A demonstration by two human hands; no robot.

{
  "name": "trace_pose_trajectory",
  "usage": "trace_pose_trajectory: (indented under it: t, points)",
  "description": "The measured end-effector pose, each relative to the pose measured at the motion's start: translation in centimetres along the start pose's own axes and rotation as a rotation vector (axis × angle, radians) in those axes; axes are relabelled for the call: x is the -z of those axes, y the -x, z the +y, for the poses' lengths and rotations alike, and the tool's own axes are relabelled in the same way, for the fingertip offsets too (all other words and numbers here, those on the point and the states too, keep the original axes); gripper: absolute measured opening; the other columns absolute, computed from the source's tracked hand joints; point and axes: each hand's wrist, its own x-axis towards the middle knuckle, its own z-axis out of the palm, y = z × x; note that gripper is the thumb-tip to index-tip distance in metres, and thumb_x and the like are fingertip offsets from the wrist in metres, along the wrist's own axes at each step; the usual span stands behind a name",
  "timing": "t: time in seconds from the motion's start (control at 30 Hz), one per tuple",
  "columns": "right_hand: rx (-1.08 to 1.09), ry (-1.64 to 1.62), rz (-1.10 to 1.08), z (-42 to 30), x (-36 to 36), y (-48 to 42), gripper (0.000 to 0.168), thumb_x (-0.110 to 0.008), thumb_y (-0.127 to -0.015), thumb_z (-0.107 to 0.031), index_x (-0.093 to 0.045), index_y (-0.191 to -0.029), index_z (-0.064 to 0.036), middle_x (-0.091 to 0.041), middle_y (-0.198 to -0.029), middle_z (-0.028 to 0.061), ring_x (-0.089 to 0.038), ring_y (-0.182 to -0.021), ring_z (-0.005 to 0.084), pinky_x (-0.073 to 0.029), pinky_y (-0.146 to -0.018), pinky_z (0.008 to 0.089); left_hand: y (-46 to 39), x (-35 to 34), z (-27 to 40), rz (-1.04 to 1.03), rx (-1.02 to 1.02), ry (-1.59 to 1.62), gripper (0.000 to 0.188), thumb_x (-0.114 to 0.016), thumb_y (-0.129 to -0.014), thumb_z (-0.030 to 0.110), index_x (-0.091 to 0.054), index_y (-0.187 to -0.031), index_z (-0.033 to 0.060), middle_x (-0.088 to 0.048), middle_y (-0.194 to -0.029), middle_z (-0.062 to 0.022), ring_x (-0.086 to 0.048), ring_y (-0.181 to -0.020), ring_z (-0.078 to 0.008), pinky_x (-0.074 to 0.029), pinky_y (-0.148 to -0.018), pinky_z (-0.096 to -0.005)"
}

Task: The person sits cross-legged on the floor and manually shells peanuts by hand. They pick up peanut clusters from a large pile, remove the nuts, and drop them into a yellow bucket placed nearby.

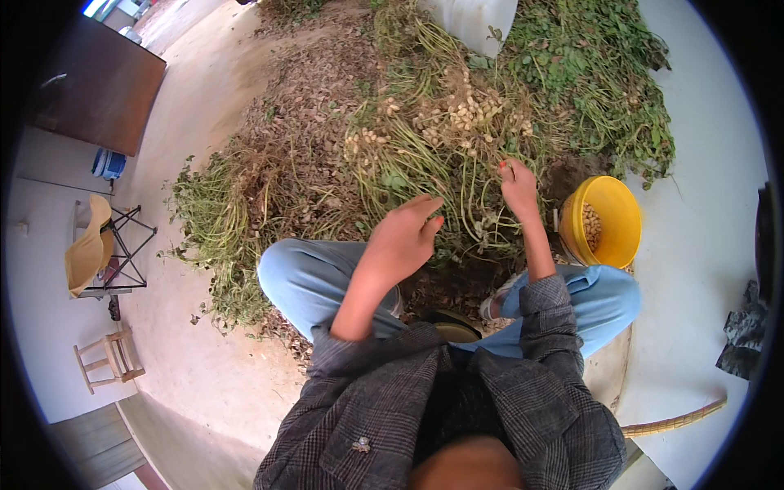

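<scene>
Pulled peanut plants (410, 153) lie in a heap before me, with clusters of peanut pods (468, 113) on their roots just beyond my hands. My left hand (407, 236) is over the near stems, its thumb and forefinger apart and nothing between them. Farther right, my right hand (518, 187) is at the roots below the pods, fingers bent; whether it grips a root or stem cannot be made out. A yellow bucket (612, 217) with loose peanuts (591, 228) inside stands tilted by my right knee.
More leafy plants lie at the left (214, 226) and upper right (588, 79), around a white sheet-like object (481, 21). Dry leaves (312, 104) cover the floor. A wooden stool (110, 361) and a folding chair (92, 251) stand at the left. A woven rim (680, 421) shows at lower right.
</scene>
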Motion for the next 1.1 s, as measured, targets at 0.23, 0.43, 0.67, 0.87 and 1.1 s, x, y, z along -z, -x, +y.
trace_pose_trajectory:
  t: [0.23,0.43,0.67,0.87,1.1]
  points:
    - [0.207,-0.189,0.163,-0.6,-3.2,7.0,0.019,-0.049,-0.086,-0.005,-0.058,-0.1,0.003,-0.059,-0.103,0.02,-0.059,-0.094,0.0347,-0.045,-0.085,0.0404,-5.9,-10.4,-6.2,-0.072,0.48,0.71,0.089,-0.058,-0.084,0.056,-0.031,-0.137,-0.0104,-0.034,-0.138,-0.0314,-0.032,-0.133,-0.0354,-0.029,-0.107,-0.0433]
    - [0.403,-0.107,-0.06,-1.2,-8.9,9.7,0.016,-0.05,-0.085,-0.009,-0.059,-0.091,0.004,-0.06,-0.095,0.0205,-0.057,-0.09,0.0377,-0.045,-0.079,0.0419,-5.9,-13.8,-11.4,0.026,0.865,1.017,0.033,-0.066,-0.086,0.025,-0.056,-0.104,-0.0015,-0.06,-0.088,-0.0105,-0.06,-0.07,-0.0203,-0.049,-0.056,-0.0339]
    - [0.061,0.379,-0.033,0.2,-4.3,0.5,0.04,-0.059,-0.087,-0.02,-0.053,-0.123,-0.002,-0.048,-0.128,0.0215,-0.052,-0.111,0.0334,-0.044,-0.091,0.0416,-4.6,-13.8,-9.9,0.07,0.865,0.922,0.058,-0.043,-0.099,0.016,-0.013,-0.145,-0.0009,-0.047,-0.069,-0.0073,-0.037,-0.046,-0.0131,-0.035,-0.045,-0.0388]
    - [0.106,0.745,-0.261,-2.0,-8.6,-5.0,0.089,-0.059,-0.089,-0.034,0.004,-0.147,-0.01,-0.002,-0.153,0.0178,-0.001,-0.141,0.0346,-0.009,-0.114,0.0498,-3.9,-14.2,-12.2,0.04,0.775,0.721,0.062,-0.045,-0.098,0.016,-0.009,-0.144,-0.005,-0.042,-0.059,-0.0008,-0.035,-0.043,-0.0097,-0.028,-0.04,-0.0312]
    - [-0.032,0.866,-0.093,-0.6,-11.5,-6.8,0.086,-0.056,-0.09,-0.032,0.003,-0.147,-0.007,-0.003,-0.152,0.0208,-0.008,-0.14,0.0395,-0.012,-0.111,0.0565,-1.8,-11.9,-12.6,-0.007,0.809,0.551,0.057,-0.045,-0.099,0.024,-0.022,-0.142,-0.0047,-0.057,-0.08,-0.0102,-0.043,-0.05,-0.0142,-0.033,-0.046,-0.0359]
